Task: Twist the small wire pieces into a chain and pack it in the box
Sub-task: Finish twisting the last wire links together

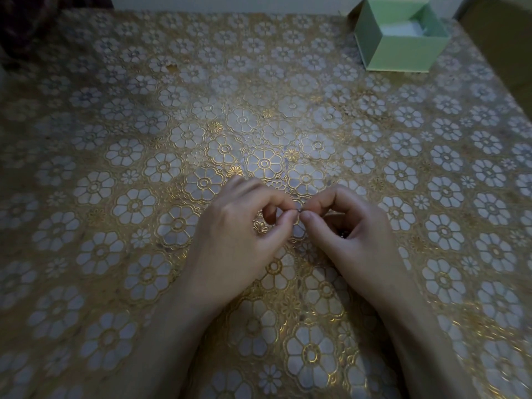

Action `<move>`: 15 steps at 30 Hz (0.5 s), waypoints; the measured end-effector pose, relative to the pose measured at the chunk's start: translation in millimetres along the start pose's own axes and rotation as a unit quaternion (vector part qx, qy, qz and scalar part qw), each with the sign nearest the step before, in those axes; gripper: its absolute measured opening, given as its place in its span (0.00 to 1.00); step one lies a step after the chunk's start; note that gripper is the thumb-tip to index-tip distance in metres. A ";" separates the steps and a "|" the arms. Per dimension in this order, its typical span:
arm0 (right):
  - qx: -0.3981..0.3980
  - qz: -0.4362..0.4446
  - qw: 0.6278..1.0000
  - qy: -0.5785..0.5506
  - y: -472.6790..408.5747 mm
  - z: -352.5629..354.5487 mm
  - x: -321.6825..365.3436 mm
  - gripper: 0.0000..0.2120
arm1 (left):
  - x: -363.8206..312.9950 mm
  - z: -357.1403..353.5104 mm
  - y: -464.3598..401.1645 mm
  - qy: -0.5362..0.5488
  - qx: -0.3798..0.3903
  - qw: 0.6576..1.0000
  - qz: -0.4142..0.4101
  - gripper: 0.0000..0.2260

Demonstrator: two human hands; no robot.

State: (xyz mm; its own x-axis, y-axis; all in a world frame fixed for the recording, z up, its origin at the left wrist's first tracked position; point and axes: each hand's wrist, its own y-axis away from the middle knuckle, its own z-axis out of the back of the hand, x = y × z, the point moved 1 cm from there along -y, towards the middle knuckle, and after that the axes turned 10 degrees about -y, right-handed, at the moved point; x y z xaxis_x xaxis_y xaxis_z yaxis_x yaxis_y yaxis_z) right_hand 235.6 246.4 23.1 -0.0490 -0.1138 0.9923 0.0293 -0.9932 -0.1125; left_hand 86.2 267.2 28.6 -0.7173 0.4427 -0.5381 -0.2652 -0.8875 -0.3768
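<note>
Dark, thin metal wire (298, 210), only a tiny piece of it showing, sat pinched between the two hands where their tips met just above the worktop. The left hand (244, 226) held its end in a tight grip of thumb and forefinger, the other fingers curled loosely behind; the right hand (349, 226) pinched the other end the same way, thumb tip close against the left forefinger. Something small and dark showed under the right palm, perhaps more of the chain, though it was too small to tell.

The step in hand looked to be the twisting of a link. To do it well, each grip would best sit close to the joint, so the short wire turned rather than bent, with one hand held steady while the other rolled the end round. A slack pinch risked the piece springing away onto the gold and white flower-patterned cloth (172, 125) covering the worktop, where it would be hard to find in the dim light.

Well apart, at the far right corner, the pale green open cardboard box (403, 57) stood upright, and packing was not yet begun.
</note>
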 end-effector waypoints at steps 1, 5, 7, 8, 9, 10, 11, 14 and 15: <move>-0.002 0.002 1.000 0.002 0.2 0.0 0.1 0.05 | -0.2 -0.3 0.1 -0.002 -0.002 1.000 -0.001 0.05; -0.010 0.004 1.000 0.006 0.6 -0.1 0.5 0.04 | -3.2 -2.1 1.3 -0.010 -0.007 1.000 0.007 0.05; -0.009 0.004 1.000 0.008 0.7 -0.8 0.9 0.04 | -4.2 -2.8 1.6 -0.009 -0.010 1.000 0.012 0.05; -0.007 0.004 1.000 0.012 0.7 -1.2 1.4 0.05 | -4.2 -2.9 1.7 -0.009 -0.010 1.000 0.012 0.05; -0.006 0.003 1.000 0.015 0.8 -1.4 1.8 0.05 | -3.9 -2.9 1.6 -0.008 -0.010 1.000 0.011 0.05; -0.005 0.002 1.000 0.018 0.9 -1.8 2.4 0.05 | -3.7 -2.8 1.7 -0.008 -0.008 1.000 0.010 0.05; -0.003 0.001 1.000 0.018 1.0 -2.0 2.7 0.05 | -3.5 -2.8 1.5 -0.009 -0.007 1.000 0.008 0.05; 0.001 -0.002 1.000 0.010 0.4 -2.4 2.0 0.04 | -3.7 -2.3 1.6 -0.012 -0.013 1.000 0.003 0.05; 0.001 -0.002 1.000 0.008 -0.1 -2.5 1.2 0.05 | -3.8 -2.2 1.5 -0.013 -0.015 1.000 0.002 0.05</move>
State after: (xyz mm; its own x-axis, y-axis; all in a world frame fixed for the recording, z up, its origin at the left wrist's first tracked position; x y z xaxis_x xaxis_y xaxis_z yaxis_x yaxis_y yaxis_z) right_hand 233.0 246.3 24.2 -0.0655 -0.1102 0.9917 0.0307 -0.9936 -0.1084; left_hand 89.9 264.5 28.4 -0.7351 0.4351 -0.5199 -0.2427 -0.8849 -0.3975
